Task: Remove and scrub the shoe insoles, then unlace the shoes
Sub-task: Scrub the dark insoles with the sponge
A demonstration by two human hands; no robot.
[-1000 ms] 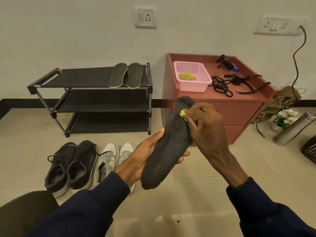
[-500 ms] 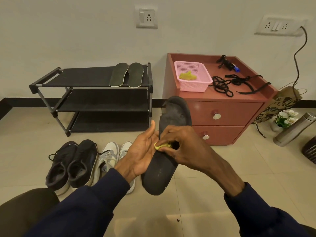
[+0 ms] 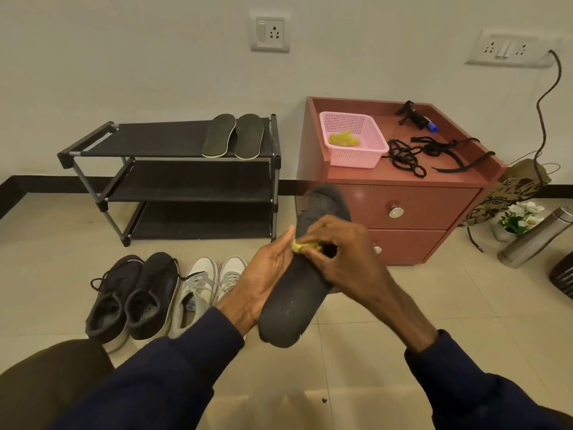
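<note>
My left hand (image 3: 263,276) grips the dark insole (image 3: 288,318) above the floor (image 3: 418,305) — my right hand (image 3: 348,259), fingers (image 3: 322,226) pinching the yellow scrubber (image 3: 298,246), has slid from toe to middle; scrubbing goes on.

Mount: on the person's head, wide-angle.
Facing: forward and down, toward floor (image 3: 403,305) and far wall (image 3: 155,57).
Nearness: close above left hand (image 3: 263,282) and right hand (image 3: 347,262), centre frame.

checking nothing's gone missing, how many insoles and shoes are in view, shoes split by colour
insoles: 3
black shoes: 2
white shoes: 2
total: 7
</note>
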